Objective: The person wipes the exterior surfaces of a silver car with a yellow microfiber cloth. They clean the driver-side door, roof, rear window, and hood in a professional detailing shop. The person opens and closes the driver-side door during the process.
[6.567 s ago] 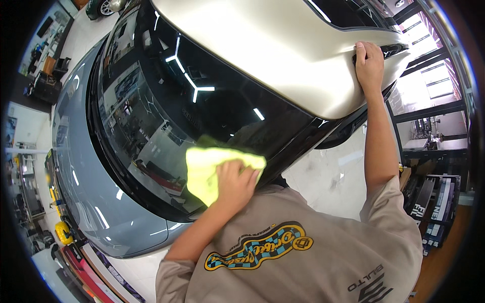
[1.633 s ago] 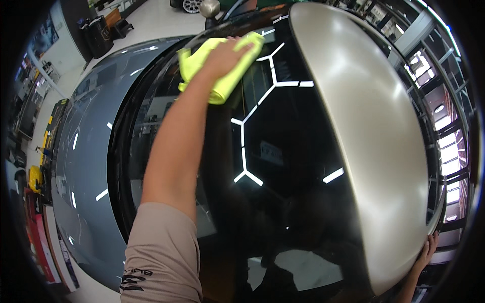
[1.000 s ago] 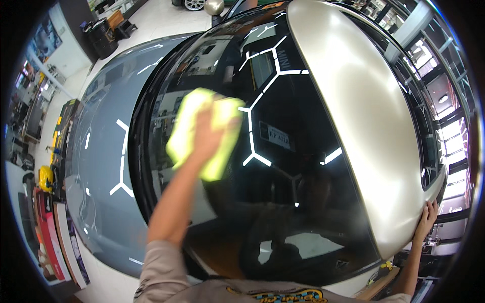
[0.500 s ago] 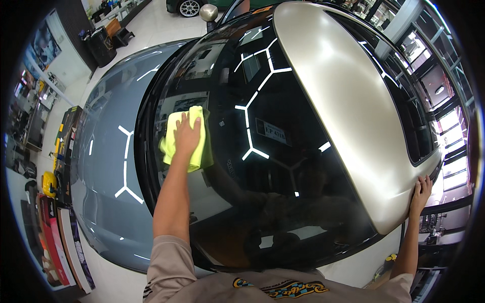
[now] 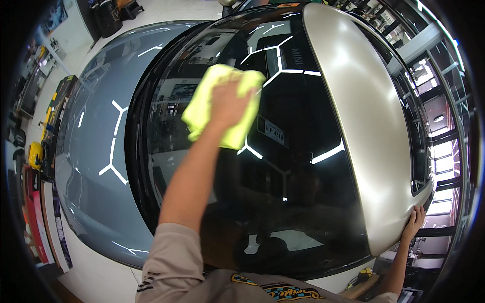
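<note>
One yellow-green cloth (image 5: 203, 102), head view: on the upper half of the dark glass (image 5: 308, 212), nearer the left edge than the right, apart from the black strip (image 5: 135, 141) along that left edge.
Left hand (image 5: 230, 105): laid over the cloth, holding it against the glass; fingers blurred.
Right hand (image 5: 414, 220): fingers extended, holding nothing visible, touching the champagne panel (image 5: 366, 116) at its lower right corner.
Champagne panel: bowed, satin, bordering the right edge of the glass; dark side window (image 5: 420, 169) toward its own right edge.
Gray-blue panel (image 5: 91, 166): glossy, left of the black strip, bearing bright branching reflections.
Pale rectangle (image 5: 273, 131): in the glass, lower right of the cloth; label or reflection, cannot tell.
Taupe shirt (image 5: 221, 289): lower edge of view, patterned print.
Yellow rounded item (image 5: 35, 155): near the left rim, well apart from the cloth.
</note>
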Demonstrator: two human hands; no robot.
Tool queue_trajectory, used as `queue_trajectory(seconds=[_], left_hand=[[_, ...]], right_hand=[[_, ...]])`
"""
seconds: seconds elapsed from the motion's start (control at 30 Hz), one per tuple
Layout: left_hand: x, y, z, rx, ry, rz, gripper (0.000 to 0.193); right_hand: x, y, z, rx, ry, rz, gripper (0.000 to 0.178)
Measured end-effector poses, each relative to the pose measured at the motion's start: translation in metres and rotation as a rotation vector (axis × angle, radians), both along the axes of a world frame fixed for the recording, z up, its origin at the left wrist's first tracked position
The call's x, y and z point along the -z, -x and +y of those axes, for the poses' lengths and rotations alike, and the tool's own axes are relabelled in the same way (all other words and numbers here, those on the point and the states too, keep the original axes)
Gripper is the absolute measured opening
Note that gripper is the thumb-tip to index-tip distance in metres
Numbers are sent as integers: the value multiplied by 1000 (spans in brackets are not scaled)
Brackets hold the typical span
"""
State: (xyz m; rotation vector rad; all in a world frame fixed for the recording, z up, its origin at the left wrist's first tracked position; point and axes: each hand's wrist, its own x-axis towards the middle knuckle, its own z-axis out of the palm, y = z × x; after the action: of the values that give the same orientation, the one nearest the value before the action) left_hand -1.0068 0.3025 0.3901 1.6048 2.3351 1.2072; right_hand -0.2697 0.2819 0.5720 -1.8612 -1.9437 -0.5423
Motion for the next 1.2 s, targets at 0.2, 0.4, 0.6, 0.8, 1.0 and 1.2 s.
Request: queue_trajectory(seconds=[0.2,0.4,0.6,0.8,1.0,1.2], left_hand=[[169,72,-219,-426,195,-283,68],[198,16,-314,-604,308,-412,73],[-25,-150,-115,85,78,-175,89],[-86,-290,-127,523,-314,67,67],[75,-123,-262,-348,-25,-274,66],[238,-128,-477,-884,479,-655,73]], right_hand=[[1,-2,5,7,-17,-28,32],[-6,12,1,8,6,-3,32],[-9,22,-16,28,-62,-139,32],[-3,13,-16,-27,-97,-98,34],[-4,7,-4,-56,-33,-139,38],[-11,10,-6,6,-78,-233,38]])
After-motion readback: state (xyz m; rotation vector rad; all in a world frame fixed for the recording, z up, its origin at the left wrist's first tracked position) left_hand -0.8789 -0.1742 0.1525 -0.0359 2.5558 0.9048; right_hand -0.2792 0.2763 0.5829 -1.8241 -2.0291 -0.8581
